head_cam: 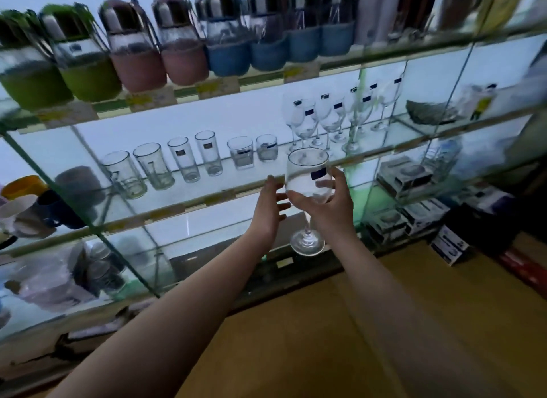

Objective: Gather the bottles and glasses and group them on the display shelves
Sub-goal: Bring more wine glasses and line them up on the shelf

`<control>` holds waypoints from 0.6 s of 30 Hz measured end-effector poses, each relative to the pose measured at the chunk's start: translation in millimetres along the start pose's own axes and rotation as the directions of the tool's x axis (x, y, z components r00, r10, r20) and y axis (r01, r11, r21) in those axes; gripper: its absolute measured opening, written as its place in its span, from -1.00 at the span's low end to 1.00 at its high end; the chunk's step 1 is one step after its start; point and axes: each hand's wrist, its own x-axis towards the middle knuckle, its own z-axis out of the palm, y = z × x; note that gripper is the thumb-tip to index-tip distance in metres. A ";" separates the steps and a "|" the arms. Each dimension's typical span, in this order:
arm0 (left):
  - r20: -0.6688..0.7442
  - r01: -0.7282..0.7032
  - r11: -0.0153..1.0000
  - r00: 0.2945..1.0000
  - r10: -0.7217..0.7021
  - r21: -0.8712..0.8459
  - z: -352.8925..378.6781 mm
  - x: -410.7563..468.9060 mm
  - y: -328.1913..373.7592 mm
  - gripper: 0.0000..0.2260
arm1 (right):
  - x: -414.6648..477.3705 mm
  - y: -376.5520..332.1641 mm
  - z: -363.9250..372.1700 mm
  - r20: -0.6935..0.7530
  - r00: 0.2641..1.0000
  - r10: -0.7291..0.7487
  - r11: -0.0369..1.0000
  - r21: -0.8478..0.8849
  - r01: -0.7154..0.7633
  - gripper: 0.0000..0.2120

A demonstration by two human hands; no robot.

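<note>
Wine glass gripped round bowl by right hand, before middle shelf front edge; left hand seen alongside, fingers straight.

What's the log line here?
right hand: grips wine glass bowl | left hand: open beside bowl | glass: held before middle shelf, unplaced

Glass display shelves with green-tinted edges and slanted glass dividers, seen against an evenly lit, pale blue-white back wall, above a tan wood-toned floor; stacked printed boxes occupy the lower right.
</note>
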 end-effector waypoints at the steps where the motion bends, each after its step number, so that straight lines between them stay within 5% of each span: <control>1: 0.003 -0.003 1.000 1.000 0.003 -0.005 10.4 -0.2 0.2 -0.64 | 2.2 -0.7 -10.1 -0.012 1.000 -0.001 1.000 0.007 0.001 -0.39; 18: 0.288 -0.104 0.990 0.955 0.073 0.095 182.9 52.4 0.5 -0.54 | 76.0 -5.5 -167.4 -0.155 0.988 0.000 1.000 0.007 0.001 -0.43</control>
